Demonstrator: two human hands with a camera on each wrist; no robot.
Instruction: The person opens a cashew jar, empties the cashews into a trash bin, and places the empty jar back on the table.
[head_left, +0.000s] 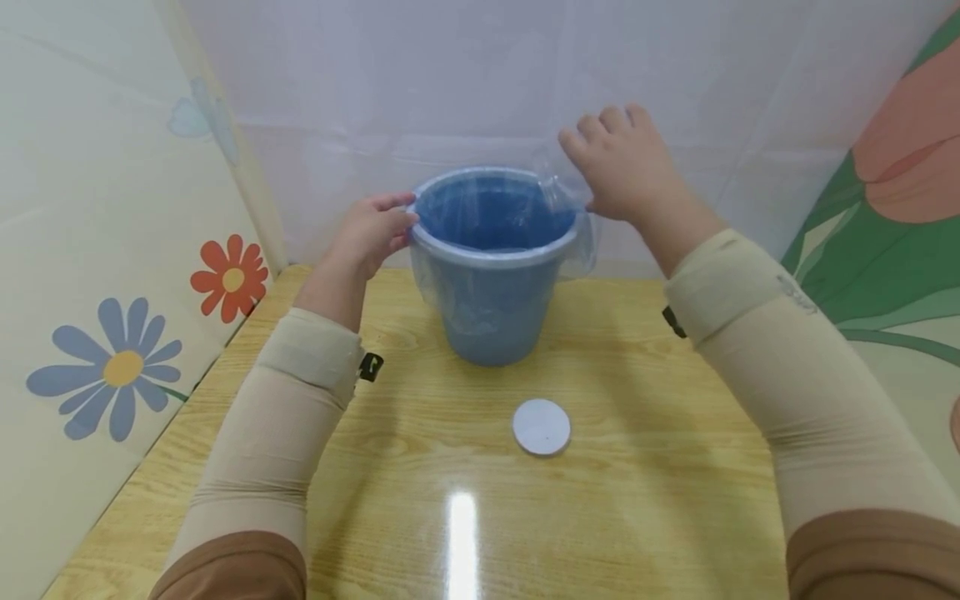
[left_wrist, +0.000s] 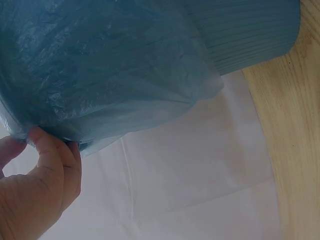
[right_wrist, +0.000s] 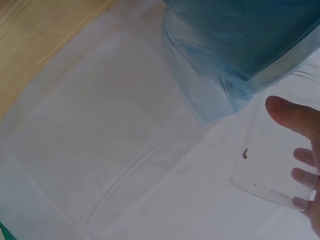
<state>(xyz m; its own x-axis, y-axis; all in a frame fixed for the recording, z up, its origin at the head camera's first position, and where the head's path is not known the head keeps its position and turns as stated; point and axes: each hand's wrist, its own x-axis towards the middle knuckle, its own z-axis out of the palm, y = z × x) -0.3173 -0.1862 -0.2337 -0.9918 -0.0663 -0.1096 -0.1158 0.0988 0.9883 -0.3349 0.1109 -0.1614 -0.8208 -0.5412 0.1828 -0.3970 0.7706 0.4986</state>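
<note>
A blue bucket stands upright on the table, lined with a thin clear plastic bag that is folded out over its rim. My left hand grips the rim at the left side, thumb and fingers pinching the bag there. Above the right side of the rim, my right hand holds a clear cup, tipped with its mouth toward the bucket. In the right wrist view, a few small dark specks show on the clear cup, and my fingertips are seen through its wall.
A round white coaster lies on the wooden table in front of the bucket. Behind the bucket hangs a white cloth. Flower-printed panels flank the table on the left and right.
</note>
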